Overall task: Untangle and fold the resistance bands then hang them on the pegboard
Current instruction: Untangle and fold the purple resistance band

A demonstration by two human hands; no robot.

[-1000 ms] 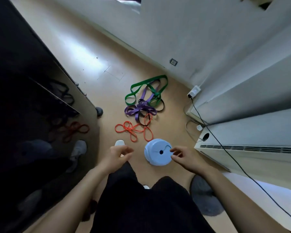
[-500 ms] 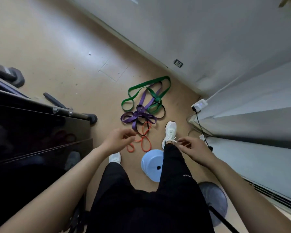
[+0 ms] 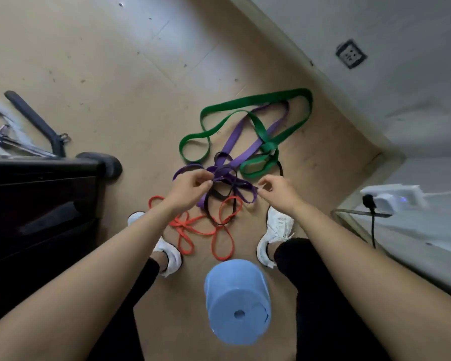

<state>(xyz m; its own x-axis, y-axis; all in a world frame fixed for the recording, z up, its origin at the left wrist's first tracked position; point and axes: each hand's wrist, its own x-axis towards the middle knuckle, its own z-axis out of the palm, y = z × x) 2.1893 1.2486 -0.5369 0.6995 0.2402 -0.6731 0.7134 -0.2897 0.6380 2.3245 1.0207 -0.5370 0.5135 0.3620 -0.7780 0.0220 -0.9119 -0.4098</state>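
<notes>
A tangle of resistance bands lies on the tan floor. The green band [image 3: 255, 101] loops at the far side. The purple band [image 3: 245, 152] crosses the middle, knotted with a thin black band [image 3: 220, 196]. The orange band [image 3: 193, 227] lies nearest my feet. My left hand [image 3: 189, 190] is over the purple and black knot, fingers curled with the tips at the purple band. My right hand [image 3: 277, 191] has thumb and fingertips at the purple loop's right end. The frame does not show whether either hand grips it. No pegboard is in view.
A light blue overturned bucket [image 3: 236, 300] stands between my legs, with my white shoes [image 3: 275, 235] either side of the orange band. A black cabinet [image 3: 37, 204] and a black equipment bar [image 3: 34, 121] are at left. A white wall, a power strip [image 3: 391, 198] and a cable are at right.
I have stepped forward past the blue bucket and bent down. Both hands moved from in front of my body down onto the purple band in the tangle.
</notes>
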